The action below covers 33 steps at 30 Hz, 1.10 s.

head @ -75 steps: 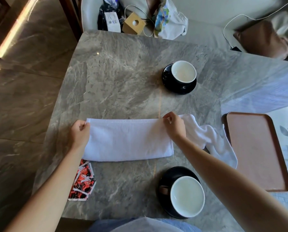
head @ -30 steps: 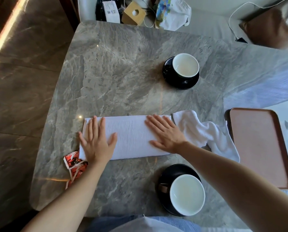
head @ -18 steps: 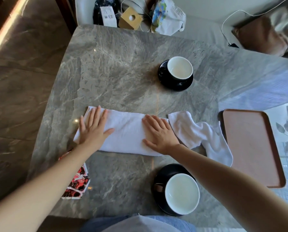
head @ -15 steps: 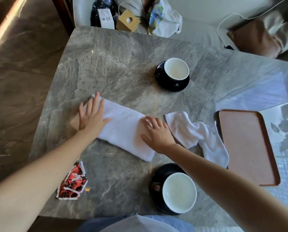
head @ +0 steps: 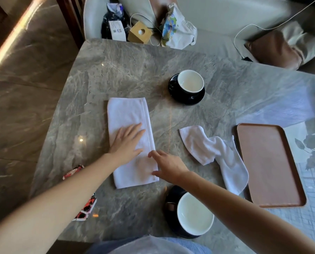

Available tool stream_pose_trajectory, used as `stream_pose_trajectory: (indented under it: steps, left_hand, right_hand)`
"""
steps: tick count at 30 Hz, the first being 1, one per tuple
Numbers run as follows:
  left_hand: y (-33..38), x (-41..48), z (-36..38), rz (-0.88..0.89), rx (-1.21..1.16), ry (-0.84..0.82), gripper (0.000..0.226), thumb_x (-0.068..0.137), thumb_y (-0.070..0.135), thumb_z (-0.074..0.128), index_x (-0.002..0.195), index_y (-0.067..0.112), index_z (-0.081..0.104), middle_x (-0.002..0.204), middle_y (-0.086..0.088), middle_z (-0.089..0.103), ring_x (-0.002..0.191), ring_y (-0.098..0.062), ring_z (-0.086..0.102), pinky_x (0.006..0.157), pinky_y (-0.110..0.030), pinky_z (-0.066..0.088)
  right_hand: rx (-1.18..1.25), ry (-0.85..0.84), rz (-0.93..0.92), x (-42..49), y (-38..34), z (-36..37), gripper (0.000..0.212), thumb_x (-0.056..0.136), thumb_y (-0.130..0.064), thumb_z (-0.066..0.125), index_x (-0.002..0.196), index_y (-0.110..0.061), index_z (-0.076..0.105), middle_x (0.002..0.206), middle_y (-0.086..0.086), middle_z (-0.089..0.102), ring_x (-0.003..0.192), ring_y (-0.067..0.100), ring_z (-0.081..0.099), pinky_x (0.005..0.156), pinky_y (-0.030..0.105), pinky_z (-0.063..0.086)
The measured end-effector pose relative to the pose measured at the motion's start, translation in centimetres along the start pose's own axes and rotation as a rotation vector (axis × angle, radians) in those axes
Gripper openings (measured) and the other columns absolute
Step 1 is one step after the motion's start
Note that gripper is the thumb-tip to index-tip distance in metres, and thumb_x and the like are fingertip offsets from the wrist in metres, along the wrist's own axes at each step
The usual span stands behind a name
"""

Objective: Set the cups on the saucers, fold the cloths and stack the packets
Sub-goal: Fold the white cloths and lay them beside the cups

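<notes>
A folded white cloth (head: pixel 127 116) lies lengthwise, pointing away from me, on the grey marble table (head: pixel 116 70). My left hand (head: pixel 127 142) rests flat on its middle, fingers spread. My right hand (head: pixel 168 165) is open at the cloth's near right corner, fingertips touching the edge. A second white cloth (head: pixel 213 153) lies crumpled to the right. One white cup (head: pixel 190 82) stands on a black saucer (head: pixel 189 99) at the back. Another white cup (head: pixel 195 213) sits on a black saucer (head: pixel 168 198) near me. Red packets (head: pixel 85 209) lie under my left forearm, partly hidden.
A brown tray (head: pixel 268 164) sits at the table's right edge, touching the crumpled cloth. Behind the table a seat holds bags (head: pixel 176 28), a small wooden box (head: pixel 140 33) and a cable. A brown cushion (head: pixel 275 50) lies at the back right.
The folded cloth has been turned from lying crosswise to pointing away from me. Both hands slid with it: the left stays flat on top, the right has come off to the near corner.
</notes>
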<state>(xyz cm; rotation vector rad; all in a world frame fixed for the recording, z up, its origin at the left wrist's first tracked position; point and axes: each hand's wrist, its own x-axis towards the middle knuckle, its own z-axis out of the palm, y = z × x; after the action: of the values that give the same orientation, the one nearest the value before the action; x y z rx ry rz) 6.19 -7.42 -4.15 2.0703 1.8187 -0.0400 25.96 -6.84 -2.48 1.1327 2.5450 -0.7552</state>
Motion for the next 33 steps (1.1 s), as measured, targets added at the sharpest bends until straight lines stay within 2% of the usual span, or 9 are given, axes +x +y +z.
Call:
stream_pose_trajectory:
  steps: [2, 3, 6, 10, 13, 19, 24, 28, 33]
  left_hand:
    - [1.0, -2.7, 0.6, 0.086, -0.108, 0.129, 0.048, 0.081, 0.030, 0.060, 0.126, 0.019, 0.048, 0.137, -0.001, 0.045, 0.126, -0.024, 0.044, 0.101, -0.039, 0.035]
    - [1.4, -4.2, 1.2, 0.132, -0.134, 0.151, 0.036, 0.078, 0.027, 0.060, 0.114, 0.019, 0.055, 0.121, 0.001, 0.054, 0.111, -0.023, 0.053, 0.091, -0.037, 0.042]
    - [0.9, -8.1, 2.9, 0.142, -0.219, 0.125, 0.019, 0.076, 0.023, 0.063, 0.094, 0.018, 0.059, 0.098, 0.003, 0.055, 0.088, -0.019, 0.058, 0.075, -0.032, 0.048]
    - [-1.0, -11.5, 4.4, 0.059, -0.271, 0.120, 0.030, 0.071, 0.027, 0.073, 0.099, 0.024, 0.062, 0.109, 0.005, 0.053, 0.100, -0.011, 0.050, 0.082, -0.024, 0.041]
    - [-1.4, -12.4, 4.5, 0.056, -0.253, 0.078, 0.039, 0.072, 0.031, 0.074, 0.108, 0.027, 0.061, 0.121, 0.007, 0.051, 0.109, -0.007, 0.043, 0.087, -0.027, 0.041]
    - [-1.4, -12.1, 3.2, 0.074, -0.183, 0.099, 0.027, 0.069, 0.017, 0.076, 0.091, 0.022, 0.061, 0.109, 0.007, 0.058, 0.100, -0.011, 0.058, 0.076, -0.021, 0.047]
    - [-0.6, -12.5, 2.5, 0.120, -0.082, 0.048, 0.027, 0.067, 0.024, 0.074, 0.082, 0.021, 0.051, 0.097, 0.009, 0.056, 0.090, -0.010, 0.057, 0.075, -0.016, 0.042]
    - [-0.7, -11.9, 1.7, 0.124, -0.108, 0.063, 0.018, 0.071, 0.007, 0.063, 0.082, 0.015, 0.051, 0.087, 0.003, 0.055, 0.080, -0.015, 0.057, 0.066, -0.020, 0.036]
    - [-0.8, -11.3, 0.7, 0.004, -0.246, 0.100, 0.009, 0.082, 0.007, 0.046, 0.086, 0.015, 0.044, 0.086, 0.003, 0.056, 0.070, -0.024, 0.054, 0.059, -0.036, 0.039]
  right_hand:
    - [-0.014, 0.003, -0.100, -0.1, 0.1, -0.4, 0.038, 0.082, -0.028, 0.067, 0.115, -0.026, 0.048, 0.110, -0.002, 0.055, 0.084, 0.020, 0.058, 0.059, 0.030, 0.037]
    - [-0.003, -0.030, -0.133, -0.2, 0.2, -0.7, 0.030, 0.082, -0.027, 0.066, 0.109, -0.026, 0.052, 0.105, -0.003, 0.056, 0.084, 0.019, 0.057, 0.060, 0.030, 0.037]
    - [0.030, -0.183, -0.153, -0.3, 0.5, -1.4, 0.018, 0.083, -0.028, 0.065, 0.101, -0.027, 0.061, 0.100, -0.005, 0.060, 0.090, 0.017, 0.059, 0.069, 0.031, 0.046]
    - [0.016, -0.200, -0.137, -0.8, 0.7, -1.6, 0.022, 0.080, -0.033, 0.069, 0.100, -0.027, 0.061, 0.102, -0.007, 0.060, 0.094, 0.016, 0.058, 0.073, 0.032, 0.046]
    - [-0.083, -0.162, -0.167, -0.9, 0.2, -1.1, 0.023, 0.080, -0.030, 0.070, 0.099, -0.025, 0.059, 0.106, -0.004, 0.058, 0.096, 0.018, 0.057, 0.069, 0.030, 0.040]
    - [-0.161, -0.087, -0.142, -1.1, -1.1, -0.5, 0.017, 0.083, -0.013, 0.065, 0.100, -0.017, 0.062, 0.110, 0.005, 0.052, 0.103, 0.026, 0.055, 0.065, 0.034, 0.039]
    - [-0.280, -0.126, -0.081, -1.1, -2.2, -0.7, 0.033, 0.082, -0.034, 0.069, 0.108, -0.016, 0.060, 0.113, 0.007, 0.052, 0.101, 0.029, 0.058, 0.067, 0.036, 0.041]
    - [-0.370, -0.142, -0.051, -0.7, -3.3, -0.5, 0.028, 0.087, -0.016, 0.066, 0.114, -0.012, 0.059, 0.115, 0.009, 0.053, 0.098, 0.030, 0.062, 0.068, 0.035, 0.042]
    - [-0.336, -0.097, -0.025, -0.8, -3.5, -0.4, 0.022, 0.090, -0.003, 0.052, 0.110, -0.004, 0.061, 0.113, 0.013, 0.057, 0.096, 0.034, 0.063, 0.070, 0.036, 0.043]
